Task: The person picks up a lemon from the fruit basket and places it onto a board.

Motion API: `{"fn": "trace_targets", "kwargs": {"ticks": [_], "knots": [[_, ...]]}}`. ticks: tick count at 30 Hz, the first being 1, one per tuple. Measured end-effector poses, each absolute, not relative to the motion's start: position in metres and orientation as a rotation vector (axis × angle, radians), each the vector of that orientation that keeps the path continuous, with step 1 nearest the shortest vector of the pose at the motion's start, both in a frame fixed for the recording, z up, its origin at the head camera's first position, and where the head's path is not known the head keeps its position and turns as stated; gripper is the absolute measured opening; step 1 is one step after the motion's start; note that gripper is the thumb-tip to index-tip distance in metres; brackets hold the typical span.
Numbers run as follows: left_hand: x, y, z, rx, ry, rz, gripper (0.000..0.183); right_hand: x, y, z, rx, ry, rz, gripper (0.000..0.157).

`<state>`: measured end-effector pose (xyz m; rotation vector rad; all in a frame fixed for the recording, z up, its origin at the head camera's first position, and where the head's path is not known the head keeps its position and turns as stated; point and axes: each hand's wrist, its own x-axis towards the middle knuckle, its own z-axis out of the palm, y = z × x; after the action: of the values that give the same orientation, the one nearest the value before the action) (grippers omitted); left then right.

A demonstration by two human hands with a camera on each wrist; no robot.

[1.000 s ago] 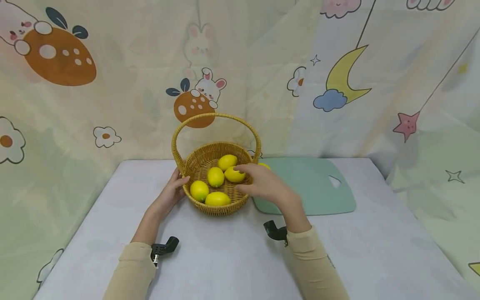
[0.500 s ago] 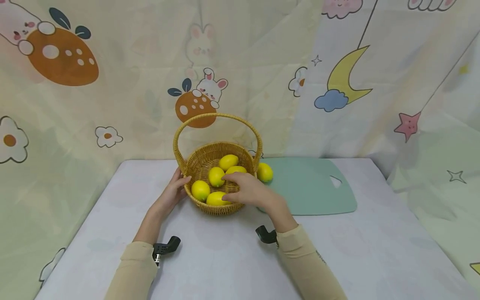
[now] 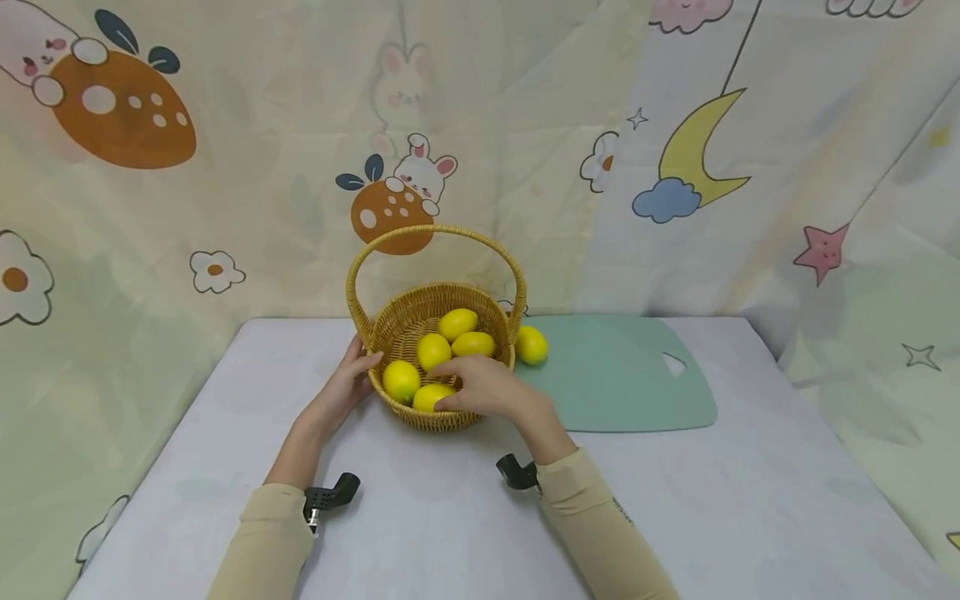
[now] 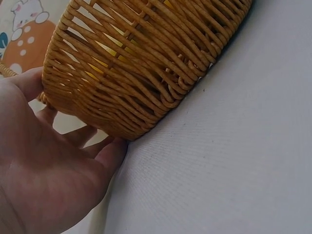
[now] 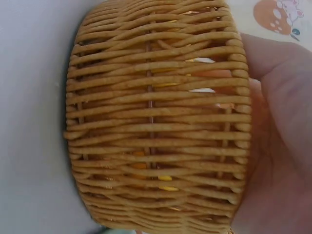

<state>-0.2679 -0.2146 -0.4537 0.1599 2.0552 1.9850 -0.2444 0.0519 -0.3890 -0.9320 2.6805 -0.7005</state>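
Note:
The wicker basket stands on the table with its handle upright and several yellow lemons inside. My left hand grips its left side, the thumb at the rim and the fingers against the outer wall, as the left wrist view shows. My right hand reaches over the front right rim. Its thumb and fingers are spread around the right end of the front lemon, partly covering it. In the right wrist view the basket's weave hides the fingertips. Another lemon lies beside the front one, to its left.
A pale green cutting board lies flat right of the basket. A single lemon sits at the board's left end, close to the basket. Behind the white table hangs a printed cloth.
My right hand has moved left and toward me, from the right lemon to the front lemon, uncovering the lemon on the board. My left hand has stayed on the basket.

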Motion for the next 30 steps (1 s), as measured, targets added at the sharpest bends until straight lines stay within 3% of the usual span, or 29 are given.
{"fn": "trace_targets", "kwargs": {"ticks": [20,30], "knots": [[-0.2664,-0.2118,-0.4539,0.164,2.058,1.993,0.070,-0.2516,0.0476,-0.3940,-0.886,2.683,-0.561,0.041],[-0.2679,-0.2160,-0.4545,0.163,2.035,2.016,0.066,-0.2532,0.0484,-0.3945,-0.919,2.687,-0.697,0.047]]}}
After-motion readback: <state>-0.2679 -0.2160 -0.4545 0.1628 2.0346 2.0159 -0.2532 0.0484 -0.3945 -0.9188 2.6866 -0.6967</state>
